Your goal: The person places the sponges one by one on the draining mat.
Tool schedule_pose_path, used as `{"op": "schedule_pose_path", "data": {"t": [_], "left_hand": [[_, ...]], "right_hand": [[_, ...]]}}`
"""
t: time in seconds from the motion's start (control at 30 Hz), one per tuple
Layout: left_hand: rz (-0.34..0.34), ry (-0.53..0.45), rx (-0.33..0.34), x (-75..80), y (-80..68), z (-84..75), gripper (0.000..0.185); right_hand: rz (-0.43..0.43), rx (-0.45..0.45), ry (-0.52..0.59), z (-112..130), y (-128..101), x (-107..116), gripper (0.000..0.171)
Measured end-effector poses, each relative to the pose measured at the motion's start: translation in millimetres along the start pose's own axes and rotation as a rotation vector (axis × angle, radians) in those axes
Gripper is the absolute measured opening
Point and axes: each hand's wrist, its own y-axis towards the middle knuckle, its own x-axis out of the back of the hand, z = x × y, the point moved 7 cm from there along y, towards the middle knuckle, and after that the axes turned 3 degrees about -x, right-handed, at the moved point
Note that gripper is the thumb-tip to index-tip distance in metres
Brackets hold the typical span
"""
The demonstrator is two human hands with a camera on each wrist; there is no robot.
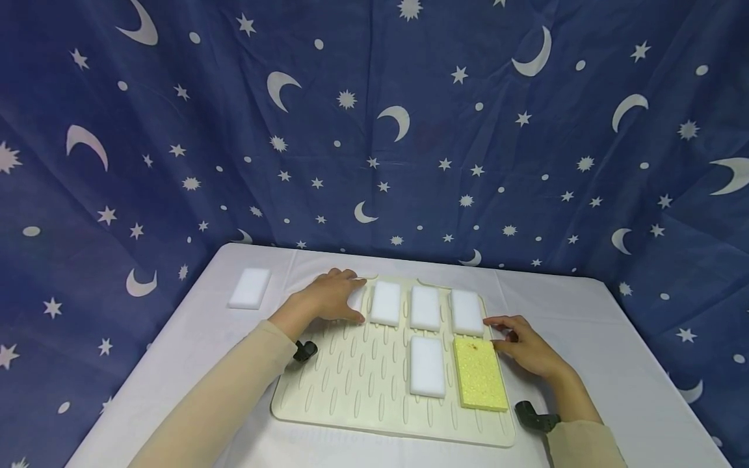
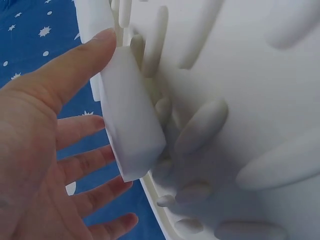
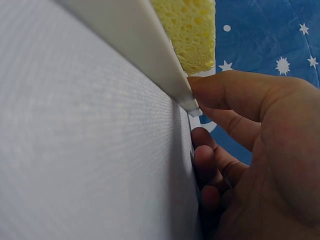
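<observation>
A starry blue backdrop fills the whole upper frame, and below it sits the bench under a white cloth. At lower centre lies the big cream mat, ribbed all over. On it, a row of three white blocks across the top, one more white block below them, and right beside that a yellow sponge at the mat's right side. Off on its own at the bench's upper left, well apart from the mat, there's a spare block.

Now the hands. The left hand is at the mat's upper left corner, fingers straight and spread. The wrist view shows its thumb pressing one end of a tilted block that leans on the mat's ribs, with the other fingers loose behind it. The right hand sits at the mat's right edge, just beside the yellow sponge; the wrist view has its thumb touching the mat's rim, fingers curled against the cloth, holding nothing that I can see.
</observation>
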Motion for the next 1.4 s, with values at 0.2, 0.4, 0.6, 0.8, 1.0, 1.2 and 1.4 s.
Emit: {"op": "schedule_pose_path", "data": {"t": [0.2,0.4,0.6,0.8,1.0,1.2,1.4], "left_hand": [[-0.007,-0.015,-0.001,-0.6,0.4,-0.4,0.096],[-0.013,-0.030,-0.001,0.8,0.0,-0.4,0.097],[-0.023,-0.043,-0.005,2.3,-0.8,0.3,0.097],[-0.029,-0.052,0.003,2.1,-1.0,3.6,0.096],[-0.031,-0.060,0.013,-1.6,-1.0,6.3,0.097],[-0.032,-0.065,0.018,-3.4,-0.9,7.7,0.097],[-0.033,-0.069,0.014,-3.4,-0.8,8.4,0.098]], "right_hand": [[-0.001,-0.006,-0.006,0.6,-0.5,1.1,0.047],[0.001,-0.012,-0.012,0.3,-0.9,1.2,0.048],[0.000,-0.006,-0.008,0.2,-0.6,1.9,0.047],[0.002,-0.001,-0.004,0.7,-0.2,1.3,0.047],[0.005,-0.005,-0.001,1.4,-0.3,0.8,0.047],[0.006,-0.007,-0.003,0.6,0.1,0.3,0.047],[0.005,-0.003,-0.007,-1.2,0.6,-0.1,0.046]]}}
